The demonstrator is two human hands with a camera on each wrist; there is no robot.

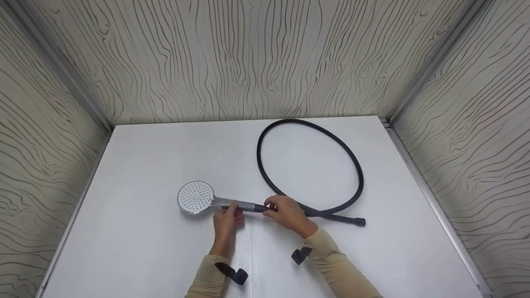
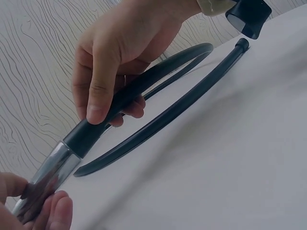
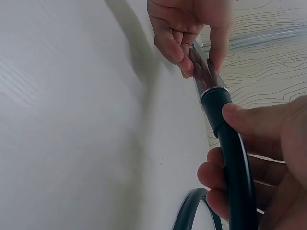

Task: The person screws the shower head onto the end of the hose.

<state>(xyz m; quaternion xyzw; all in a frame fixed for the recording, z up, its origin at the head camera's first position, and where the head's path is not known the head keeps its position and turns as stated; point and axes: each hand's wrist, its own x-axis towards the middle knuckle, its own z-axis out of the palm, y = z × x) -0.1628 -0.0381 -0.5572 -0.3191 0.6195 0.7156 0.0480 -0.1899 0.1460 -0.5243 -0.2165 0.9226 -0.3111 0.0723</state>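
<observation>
A chrome handheld shower head with a round white nozzle face points its handle to the right. My left hand pinches that handle between thumb and fingers. My right hand grips the black shower hose just behind its end fitting, thumb on one side and fingers curled round the other. The fitting sits against the end of the chrome handle, with no gap visible. How far it is screwed on cannot be seen.
From my right hand the hose makes a large loop on the white table. Its free end lies at the right. Wood-patterned walls enclose the back and both sides. Each wrist wears a black camera mount.
</observation>
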